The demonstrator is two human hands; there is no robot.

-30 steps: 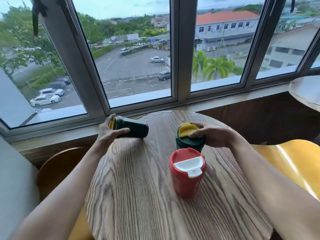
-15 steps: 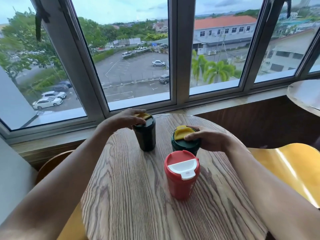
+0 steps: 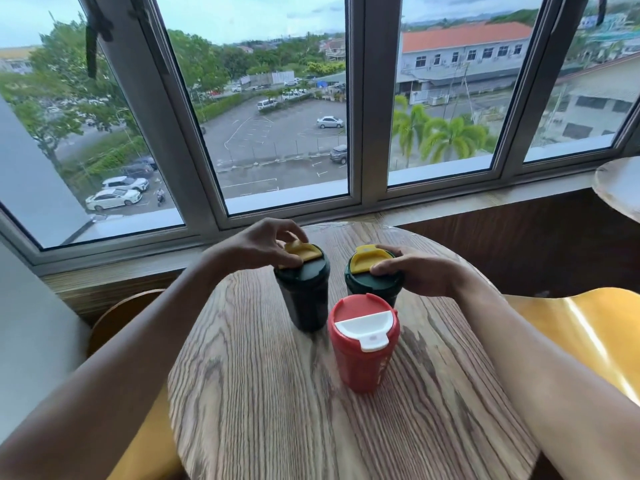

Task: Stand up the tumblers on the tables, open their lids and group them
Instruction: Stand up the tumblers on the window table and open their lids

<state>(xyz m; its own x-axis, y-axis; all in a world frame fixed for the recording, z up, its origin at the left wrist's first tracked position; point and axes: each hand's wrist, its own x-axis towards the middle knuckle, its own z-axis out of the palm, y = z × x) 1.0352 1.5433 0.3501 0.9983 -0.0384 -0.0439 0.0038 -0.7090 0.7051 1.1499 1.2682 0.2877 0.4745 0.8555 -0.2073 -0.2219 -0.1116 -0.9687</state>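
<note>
Three tumblers upright, clustered toward far edge of table point(image 3: 270, 427). Left hand point(image 3: 258, 245) pinches yellow flap point(image 3: 300, 250) on left green tumbler point(image 3: 304, 299), likely to flip it open. Right hand point(image 3: 415, 271) grips right green tumbler point(image 3: 367, 282) lid, steadying it. Red tumbler point(image 3: 363, 355) nearest, white flap closed.

Second table point(image 3: 620, 188) cut off at right edge

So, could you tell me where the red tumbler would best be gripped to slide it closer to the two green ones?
Probably around the body of the red tumbler, below its lid, from the near side. It stands upright and nearest the person, its round wall is bare, and both green tumblers stand behind it. The white flap on top looks like a poor hold.
</note>
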